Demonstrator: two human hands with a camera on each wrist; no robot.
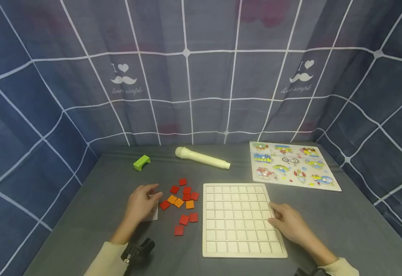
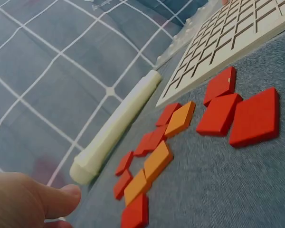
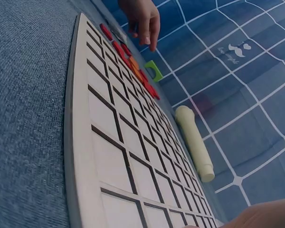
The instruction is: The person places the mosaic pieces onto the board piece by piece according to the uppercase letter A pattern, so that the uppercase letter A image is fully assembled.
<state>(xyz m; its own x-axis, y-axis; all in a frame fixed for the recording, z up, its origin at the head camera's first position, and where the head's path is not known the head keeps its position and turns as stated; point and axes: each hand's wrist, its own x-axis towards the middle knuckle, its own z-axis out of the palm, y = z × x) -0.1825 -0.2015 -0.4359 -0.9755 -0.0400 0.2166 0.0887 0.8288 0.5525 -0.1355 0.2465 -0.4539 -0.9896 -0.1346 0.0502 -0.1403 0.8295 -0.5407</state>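
Note:
My left hand (image 1: 141, 203) is over a small white card (image 1: 151, 215) on the dark cloth, hiding much of it. Its thumb and forefinger are apart, with nothing visible between them. Just right of it lie loose square tiles, several red (image 1: 184, 219) and 3 orange (image 1: 172, 199). A cream board with a raised grid (image 1: 240, 220) lies flat to the right of the tiles, its squares bare. At the board's right edge rests my right hand (image 1: 290, 224), thumb and forefinger spread along the rim. In the left wrist view, the left thumb (image 2: 61, 202) points toward the tiles.
Behind the tiles lies a cream microphone-shaped stick (image 1: 202, 158). A green arched block (image 1: 141, 163) sits at the back left. A picture puzzle board (image 1: 292, 165) with vehicles occupies the back right. Checked blue curtain (image 1: 207, 76) encloses the back and sides.

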